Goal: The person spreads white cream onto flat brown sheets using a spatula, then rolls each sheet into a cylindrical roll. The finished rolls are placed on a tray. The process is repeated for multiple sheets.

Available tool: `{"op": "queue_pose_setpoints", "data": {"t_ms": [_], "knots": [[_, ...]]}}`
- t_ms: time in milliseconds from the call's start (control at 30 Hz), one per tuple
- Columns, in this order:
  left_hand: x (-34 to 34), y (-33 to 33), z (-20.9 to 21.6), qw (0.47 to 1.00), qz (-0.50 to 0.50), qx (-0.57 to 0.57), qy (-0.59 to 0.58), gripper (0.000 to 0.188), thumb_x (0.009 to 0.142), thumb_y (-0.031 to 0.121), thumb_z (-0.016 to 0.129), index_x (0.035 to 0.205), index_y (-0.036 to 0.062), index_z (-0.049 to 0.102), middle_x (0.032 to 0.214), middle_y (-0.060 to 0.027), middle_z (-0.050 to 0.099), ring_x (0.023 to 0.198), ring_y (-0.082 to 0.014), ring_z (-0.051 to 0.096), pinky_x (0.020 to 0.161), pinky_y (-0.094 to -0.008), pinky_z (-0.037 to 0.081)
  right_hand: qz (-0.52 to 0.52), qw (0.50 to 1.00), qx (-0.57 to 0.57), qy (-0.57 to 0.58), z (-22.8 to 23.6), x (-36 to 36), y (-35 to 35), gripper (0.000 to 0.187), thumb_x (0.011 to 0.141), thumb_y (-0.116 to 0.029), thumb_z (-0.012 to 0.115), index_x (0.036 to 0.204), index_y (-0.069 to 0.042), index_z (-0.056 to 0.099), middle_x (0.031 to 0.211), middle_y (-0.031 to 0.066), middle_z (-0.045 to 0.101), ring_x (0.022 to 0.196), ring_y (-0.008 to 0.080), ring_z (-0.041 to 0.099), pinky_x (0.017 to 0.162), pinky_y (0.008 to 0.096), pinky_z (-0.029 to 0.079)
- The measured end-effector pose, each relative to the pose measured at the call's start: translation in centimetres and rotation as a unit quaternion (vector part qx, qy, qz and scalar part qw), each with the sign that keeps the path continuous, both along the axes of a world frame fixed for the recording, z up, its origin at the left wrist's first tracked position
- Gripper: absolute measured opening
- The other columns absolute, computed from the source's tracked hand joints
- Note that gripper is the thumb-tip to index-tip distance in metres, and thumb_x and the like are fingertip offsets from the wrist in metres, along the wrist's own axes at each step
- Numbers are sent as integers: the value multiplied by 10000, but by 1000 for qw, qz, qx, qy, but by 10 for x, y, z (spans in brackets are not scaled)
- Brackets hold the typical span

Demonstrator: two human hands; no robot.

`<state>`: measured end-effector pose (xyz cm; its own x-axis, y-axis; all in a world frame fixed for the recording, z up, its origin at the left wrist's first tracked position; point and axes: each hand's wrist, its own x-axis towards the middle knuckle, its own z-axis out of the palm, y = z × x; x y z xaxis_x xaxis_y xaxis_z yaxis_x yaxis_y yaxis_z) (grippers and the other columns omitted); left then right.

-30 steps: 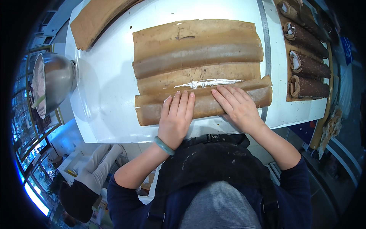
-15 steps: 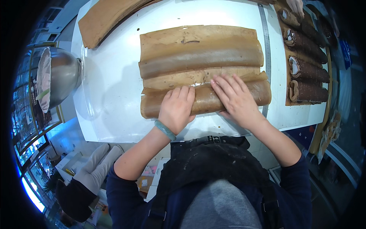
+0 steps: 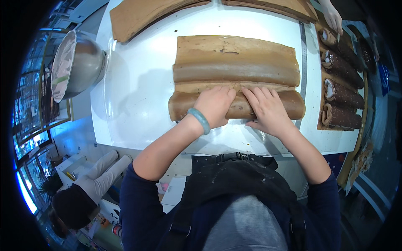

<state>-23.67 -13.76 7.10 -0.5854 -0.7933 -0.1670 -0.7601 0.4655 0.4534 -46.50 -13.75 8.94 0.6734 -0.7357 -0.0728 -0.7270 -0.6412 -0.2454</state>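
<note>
Where a white filling is seen a second ago, none is visible now: it seems to be enclosed by the roll (image 3: 241, 107), which lies beneath both hands. The left hand (image 3: 215, 103), brought closer to the right hand (image 3: 269, 111), is cupped over it; how firmly it grips cannot be told. The right hand is held open, fingers laid across the roll, thumb spread at its near side. The roll is brown, smooth and slightly glossy. Just beyond the fingertips, a brown sheet (image 3: 236, 48) is spread, crossed by a darker, shiny ridge.
</note>
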Motion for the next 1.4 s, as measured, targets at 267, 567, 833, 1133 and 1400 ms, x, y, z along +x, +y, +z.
{"op": "queue_pose_setpoints", "data": {"t_ms": [267,567,833,1133,1400], "knots": [[33,-24,13,988,-4,112,-110,718,660,218,839,1278,15,533,1026,-189,713,1020,-377,682,851,-435,578,-32,996,80,6,-10,1,-11,890,611,-172,898,1410,-128,509,1174,152,604,1161,367,605,976,464,493],[36,-1,44,949,-15,107,-297,1073,547,430,957,1409,32,458,1115,-164,672,1071,-337,668,917,-450,546,-27,996,86,-10,-6,7,10,823,624,-162,884,1369,-90,542,1111,151,610,1082,348,620,916,450,509],[-10,28,3,996,-10,-46,-77,890,664,277,888,1433,51,500,1145,-129,612,1103,-328,608,914,-458,480,-73,995,70,-18,-13,-63,20,856,642,-226,903,1397,-96,521,1154,119,623,1156,315,603,977,425,464],[-5,36,-6,995,14,-70,-75,904,636,292,885,1419,36,515,1129,-142,636,1091,-334,616,906,-465,484,-57,994,77,-57,-20,-85,26,784,633,-215,878,1328,-92,540,1085,139,660,1088,359,640,906,466,527],[-1,9,-6,999,-17,-16,-30,787,619,285,855,1294,18,551,1053,-209,698,997,-398,666,899,-476,543,-63,976,208,-1,-3,-97,-2,911,585,-317,934,1358,-86,510,1236,165,629,1043,363,664,899,461,541]]}}
